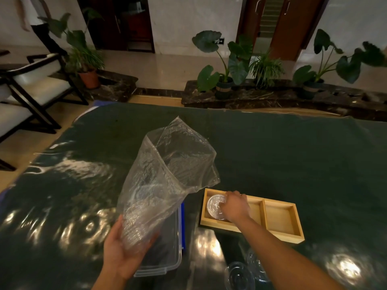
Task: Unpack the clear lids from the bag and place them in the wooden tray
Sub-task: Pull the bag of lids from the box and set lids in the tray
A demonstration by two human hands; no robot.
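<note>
The left hand, at about 7 o'clock in the view, has its grip wrapped around the lower end of a crumpled clear plastic bag, where a stack of clear round plastic lids shows through the film; the bag's open mouth rises toward 12 o'clock. The right hand, near 5 o'clock, reaches into the left compartment of a pale wooden tray with two compartments, its fingers curled in a grip on a clear round lid lying there. The tray sits on a desk covered with a dark green cloth under glossy film. Below the bag lies a clear plastic box with a blue edge. Two more clear lids rest on the desk at 6 o'clock.
</note>
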